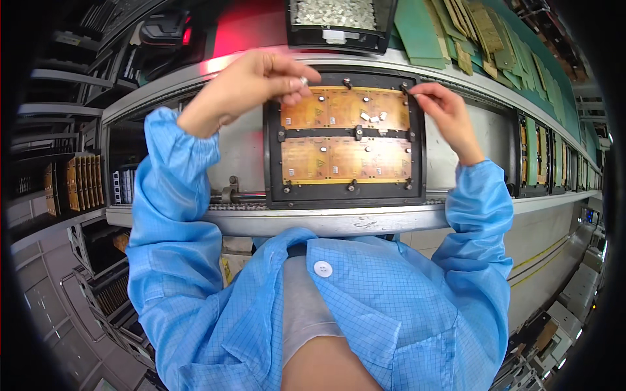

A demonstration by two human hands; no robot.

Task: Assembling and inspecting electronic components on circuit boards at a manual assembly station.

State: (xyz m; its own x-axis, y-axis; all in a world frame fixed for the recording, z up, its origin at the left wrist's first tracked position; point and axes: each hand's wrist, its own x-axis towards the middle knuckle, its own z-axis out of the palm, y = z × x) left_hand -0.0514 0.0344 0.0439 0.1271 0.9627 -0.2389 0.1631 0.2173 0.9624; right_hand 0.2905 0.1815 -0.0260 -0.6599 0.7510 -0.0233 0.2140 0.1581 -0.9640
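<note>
My left hand (264, 81) is raised over the far left corner of a black frame (277, 193), pinching a small silvery component (304, 81) between thumb and fingers. Inside the frame lie orange-brown circuit boards (306, 166) in two rows. Small round silver-topped parts, such as a capacitor-like cylinder (323, 149), stand on them. Several loose white parts (373, 118) lie on the far row, toward the right. My right hand (450, 117) is at the frame's far right corner, fingertips pinched together beside a dark clamp (404, 87); what they grip is hidden.
Beyond the frame stands a black bin (339, 36) of small white parts. Green and brown board pieces (450, 32) are piled at the far right. A metal rail (339, 223) runs along the near side. Racks of boards (75, 184) stand left, with more boards (541, 156) right.
</note>
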